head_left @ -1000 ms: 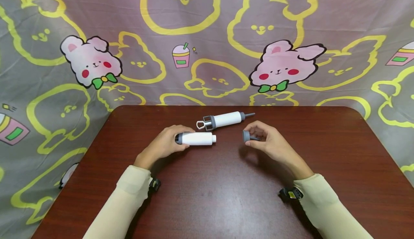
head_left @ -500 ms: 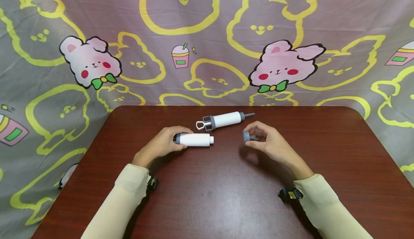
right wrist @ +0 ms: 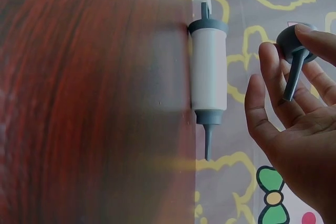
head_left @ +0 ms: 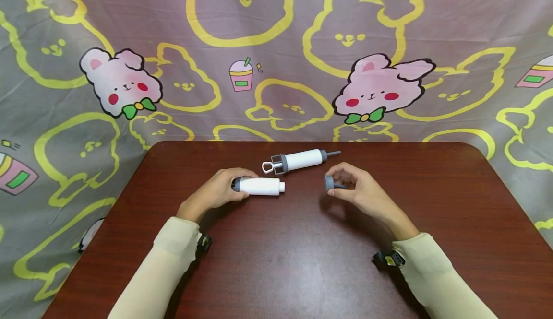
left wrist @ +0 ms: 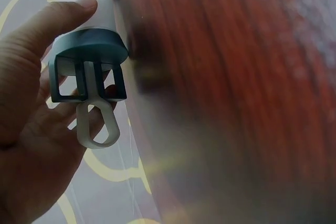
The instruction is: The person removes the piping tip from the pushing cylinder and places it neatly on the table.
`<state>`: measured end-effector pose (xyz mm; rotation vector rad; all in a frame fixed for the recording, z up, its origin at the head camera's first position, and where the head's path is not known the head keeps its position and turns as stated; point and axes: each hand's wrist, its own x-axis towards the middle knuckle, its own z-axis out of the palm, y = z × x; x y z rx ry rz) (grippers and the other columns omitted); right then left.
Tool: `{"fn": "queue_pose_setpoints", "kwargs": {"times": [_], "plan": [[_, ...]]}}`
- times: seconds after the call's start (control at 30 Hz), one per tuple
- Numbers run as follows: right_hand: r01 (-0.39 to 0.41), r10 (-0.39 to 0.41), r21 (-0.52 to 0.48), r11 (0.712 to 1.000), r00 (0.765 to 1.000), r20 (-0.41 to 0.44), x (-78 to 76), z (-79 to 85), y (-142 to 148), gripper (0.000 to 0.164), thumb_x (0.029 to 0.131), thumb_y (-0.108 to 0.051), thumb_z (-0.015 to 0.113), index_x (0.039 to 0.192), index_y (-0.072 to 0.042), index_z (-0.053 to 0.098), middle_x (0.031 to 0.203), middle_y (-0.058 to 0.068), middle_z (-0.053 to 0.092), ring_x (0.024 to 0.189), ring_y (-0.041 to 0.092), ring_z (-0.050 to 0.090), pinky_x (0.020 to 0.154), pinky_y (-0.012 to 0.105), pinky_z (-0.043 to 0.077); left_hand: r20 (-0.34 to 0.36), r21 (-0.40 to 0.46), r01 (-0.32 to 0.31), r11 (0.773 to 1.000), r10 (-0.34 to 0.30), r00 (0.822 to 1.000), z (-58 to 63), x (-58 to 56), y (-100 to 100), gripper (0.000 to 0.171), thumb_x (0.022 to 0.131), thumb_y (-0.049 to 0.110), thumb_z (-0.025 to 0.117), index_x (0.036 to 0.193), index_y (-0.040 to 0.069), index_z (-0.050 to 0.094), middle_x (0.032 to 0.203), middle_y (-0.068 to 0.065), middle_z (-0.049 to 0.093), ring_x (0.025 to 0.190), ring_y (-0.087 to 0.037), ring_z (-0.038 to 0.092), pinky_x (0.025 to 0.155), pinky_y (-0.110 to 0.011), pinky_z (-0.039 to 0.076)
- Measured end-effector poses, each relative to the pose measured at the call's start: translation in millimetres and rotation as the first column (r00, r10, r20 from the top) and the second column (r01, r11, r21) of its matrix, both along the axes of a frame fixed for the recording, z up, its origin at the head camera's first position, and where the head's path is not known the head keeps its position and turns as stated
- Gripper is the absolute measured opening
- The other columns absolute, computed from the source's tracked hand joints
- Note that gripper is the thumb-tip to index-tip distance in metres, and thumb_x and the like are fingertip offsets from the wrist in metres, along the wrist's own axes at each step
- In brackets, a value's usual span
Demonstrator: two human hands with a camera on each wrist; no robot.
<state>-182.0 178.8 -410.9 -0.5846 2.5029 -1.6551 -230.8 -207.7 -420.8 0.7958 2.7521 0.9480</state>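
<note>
Staged recording setup, wooden table (head_left: 302, 261), cartoon bunny backdrop (head_left: 276, 55)

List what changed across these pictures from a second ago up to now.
The white tube in the left hand slid slightly toward that hand, its open end drawing a little away from the right hand. Nothing was taken up or let go: the right hand holds the grey nozzle as before, and the assembled syringe lies unmoved on the table.

Table (head_left: 276, 261) fills lower frame, patterned cloth (head_left: 276, 45) behind. Complete syringe (head_left: 298, 160) at centre, nearest far edge. Open barrel (head_left: 259, 186) just below-left, in left hand (head_left: 216, 192). Nozzle cap (head_left: 330, 182) right of barrel, in right hand (head_left: 358, 189).
</note>
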Motion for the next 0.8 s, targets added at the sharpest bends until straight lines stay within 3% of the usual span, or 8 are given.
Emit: {"fn": "queue_pose_setpoints", "kwargs": {"times": [0.8], "plan": [[-0.004,0.004,0.005,1.000,1.000,0.004,-1.1,-1.9,0.5,0.031,0.093,-0.008,0.078,0.122,-0.008,0.065,0.103,0.010,0.070,0.095,0.014,0.067,0.085,0.023,0.054,-0.022,-0.009,0.006,1.000,-0.007,1.000,2.6,1.1,-3.6,0.050,0.083,0.002,0.085,0.131,0.011,0.071,0.126,-0.011,0.074,0.108,-0.027,0.066,0.094,-0.047,0.053]]}}
